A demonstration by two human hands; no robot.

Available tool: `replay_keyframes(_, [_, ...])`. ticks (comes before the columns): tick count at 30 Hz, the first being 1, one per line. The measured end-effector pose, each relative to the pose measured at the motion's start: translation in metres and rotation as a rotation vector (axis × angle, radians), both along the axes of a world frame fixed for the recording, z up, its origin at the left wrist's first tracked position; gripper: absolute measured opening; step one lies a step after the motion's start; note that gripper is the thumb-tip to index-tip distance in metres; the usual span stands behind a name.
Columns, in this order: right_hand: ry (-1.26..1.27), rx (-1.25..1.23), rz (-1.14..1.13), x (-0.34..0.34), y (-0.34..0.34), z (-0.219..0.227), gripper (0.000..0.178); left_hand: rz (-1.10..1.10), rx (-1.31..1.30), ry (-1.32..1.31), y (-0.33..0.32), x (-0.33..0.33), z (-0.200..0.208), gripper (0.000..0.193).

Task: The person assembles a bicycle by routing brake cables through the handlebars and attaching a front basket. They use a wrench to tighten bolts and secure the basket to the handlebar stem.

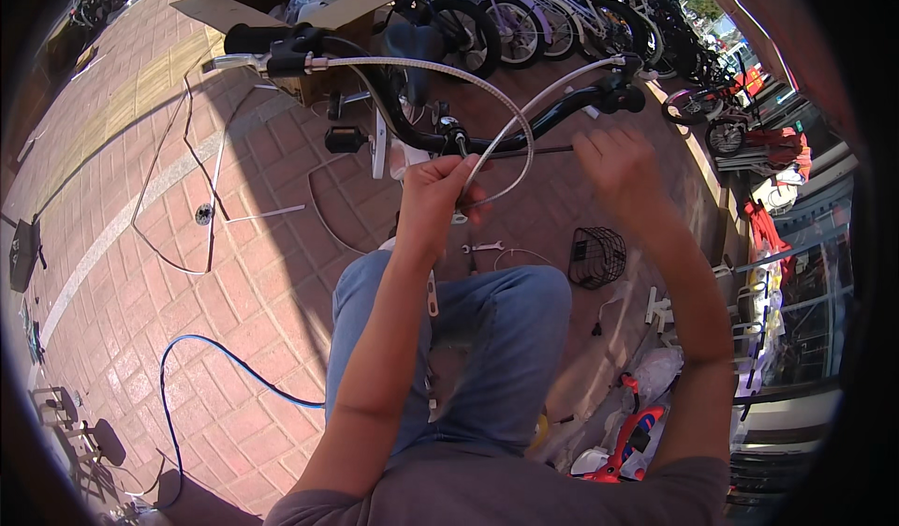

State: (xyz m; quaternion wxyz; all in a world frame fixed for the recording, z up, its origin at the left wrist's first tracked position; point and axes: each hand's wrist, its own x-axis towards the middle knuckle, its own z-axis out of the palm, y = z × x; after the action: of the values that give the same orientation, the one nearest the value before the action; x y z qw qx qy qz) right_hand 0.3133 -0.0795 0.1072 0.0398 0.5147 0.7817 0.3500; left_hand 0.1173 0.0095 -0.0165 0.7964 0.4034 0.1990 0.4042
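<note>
In front of me stands a bicycle with a black handlebar, grips and brake levers at its ends. My left hand is closed just below the handlebar clamp, thumb and forefinger pinched together; what lies between them is hidden. A pale sheathed cable loops from the left lever down past these fingers. To the right, my right hand is a fist around one end of a thin dark rod resembling a hex key. The rod runs level under the handlebar toward my left thumb.
Between and beyond my knees lie a wrench and a black wire basket. A cardboard box and parked bicycles stand at the back. Pale strips and a blue hose lie on the left paving.
</note>
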Motion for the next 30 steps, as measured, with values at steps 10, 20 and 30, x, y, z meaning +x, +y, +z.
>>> replay_keyframes(10, [-0.249,0.164,0.152,-0.029,0.031,0.059,0.017,-0.036,-0.013,0.012,0.002,-0.003,0.001,0.032])
replay_keyframes(20, [-0.165,0.195,0.200,0.010,0.038,0.033,0.021,-0.054,-0.016,0.052,0.005,0.000,0.005,0.033])
replay_keyframes(30, [0.212,0.381,-0.088,0.004,-0.013,-0.086,0.023,-0.042,-0.004,0.066,0.005,0.002,0.003,0.027])
